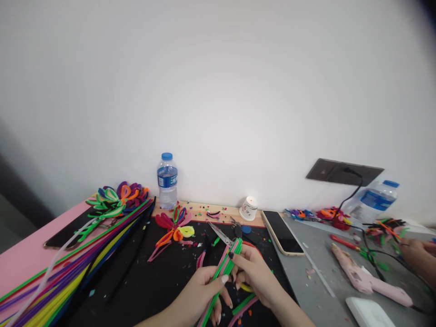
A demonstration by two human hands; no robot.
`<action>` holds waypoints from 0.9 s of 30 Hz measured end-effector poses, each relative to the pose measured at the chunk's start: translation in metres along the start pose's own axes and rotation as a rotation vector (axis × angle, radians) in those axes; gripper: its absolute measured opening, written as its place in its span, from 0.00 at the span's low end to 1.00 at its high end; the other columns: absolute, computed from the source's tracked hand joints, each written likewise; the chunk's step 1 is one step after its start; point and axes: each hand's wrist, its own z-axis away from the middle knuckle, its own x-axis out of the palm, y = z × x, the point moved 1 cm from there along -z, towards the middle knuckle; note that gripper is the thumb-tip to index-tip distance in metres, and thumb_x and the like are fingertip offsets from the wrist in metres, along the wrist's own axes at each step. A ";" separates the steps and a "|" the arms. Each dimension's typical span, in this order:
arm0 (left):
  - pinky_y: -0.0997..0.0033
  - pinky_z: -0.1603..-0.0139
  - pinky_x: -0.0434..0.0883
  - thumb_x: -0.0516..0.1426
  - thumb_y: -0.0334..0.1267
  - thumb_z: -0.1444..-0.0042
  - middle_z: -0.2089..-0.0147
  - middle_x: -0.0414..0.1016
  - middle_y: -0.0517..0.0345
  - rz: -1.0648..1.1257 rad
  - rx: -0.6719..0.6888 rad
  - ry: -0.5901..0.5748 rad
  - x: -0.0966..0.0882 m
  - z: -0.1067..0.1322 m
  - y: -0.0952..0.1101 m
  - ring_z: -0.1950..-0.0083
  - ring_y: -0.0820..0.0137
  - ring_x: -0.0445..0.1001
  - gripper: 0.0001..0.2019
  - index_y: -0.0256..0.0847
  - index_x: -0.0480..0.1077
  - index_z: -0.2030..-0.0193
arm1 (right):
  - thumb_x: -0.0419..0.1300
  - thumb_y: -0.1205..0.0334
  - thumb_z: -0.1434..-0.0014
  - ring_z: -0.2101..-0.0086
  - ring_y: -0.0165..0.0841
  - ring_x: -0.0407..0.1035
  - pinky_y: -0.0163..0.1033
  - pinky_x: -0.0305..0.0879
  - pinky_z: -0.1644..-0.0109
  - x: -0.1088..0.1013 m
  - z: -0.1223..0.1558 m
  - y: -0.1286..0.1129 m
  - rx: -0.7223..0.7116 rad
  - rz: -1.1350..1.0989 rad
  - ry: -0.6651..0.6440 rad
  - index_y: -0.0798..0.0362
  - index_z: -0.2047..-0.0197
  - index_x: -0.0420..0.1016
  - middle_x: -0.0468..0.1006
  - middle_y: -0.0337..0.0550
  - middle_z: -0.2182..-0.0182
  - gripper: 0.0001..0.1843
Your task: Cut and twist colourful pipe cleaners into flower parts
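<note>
Both hands work over the black mat [136,281], near its middle. The left hand [207,284] is closed around a bundle of green and pink fuzzy stems [225,265], thumb laid across it. The right hand [254,272] pinches the same bundle near its upper end, thumb on the front. Bundle is tilted, top leaning right, held between the two hands. Just behind its top: scissors [220,233], blades pointing up-left; cannot tell whether they touch the bundle.

Left of the hands: a multicoloured looped flower [175,229] on the mat's back edge; farther left, a spread of long coloured stems [85,263]. Bottle [167,181] upright by the wall. White paper cup [249,208] upside down, phone [282,232] right of it. Pink glue gun [369,277] on the grey surface [318,302], near a co-worker's hand [418,254].
</note>
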 end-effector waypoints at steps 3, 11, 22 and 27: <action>0.83 0.90 0.55 0.51 0.51 0.47 0.77 0.72 0.57 -0.003 0.026 0.015 -0.001 0.000 0.001 0.89 0.81 0.61 0.19 0.34 0.64 0.62 | 0.63 0.53 0.52 0.82 0.24 0.65 0.27 0.62 0.82 0.000 0.000 -0.001 -0.012 -0.053 -0.027 0.58 0.67 0.67 0.71 0.38 0.79 0.17; 0.82 0.88 0.57 0.52 0.52 0.49 0.74 0.74 0.54 -0.003 0.020 0.033 -0.003 -0.001 0.002 0.88 0.80 0.63 0.20 0.33 0.64 0.63 | 0.62 0.50 0.53 0.88 0.23 0.61 0.26 0.58 0.86 -0.010 -0.007 0.011 -0.025 0.082 0.074 0.58 0.79 0.64 0.71 0.38 0.87 0.19; 0.83 0.90 0.56 0.53 0.50 0.50 0.74 0.75 0.52 -0.010 0.017 0.025 -0.003 -0.002 0.001 0.88 0.80 0.62 0.18 0.32 0.64 0.65 | 0.62 0.47 0.54 0.89 0.23 0.60 0.27 0.56 0.87 -0.018 -0.010 0.012 -0.087 0.084 0.126 0.56 0.79 0.65 0.74 0.38 0.84 0.20; 0.83 0.90 0.54 0.53 0.47 0.48 0.76 0.75 0.55 -0.013 0.030 0.022 -0.004 -0.002 -0.002 0.89 0.81 0.60 0.16 0.33 0.64 0.66 | 0.61 0.48 0.53 0.89 0.23 0.60 0.27 0.56 0.87 -0.020 -0.011 0.012 -0.101 0.110 0.149 0.56 0.80 0.65 0.73 0.37 0.85 0.19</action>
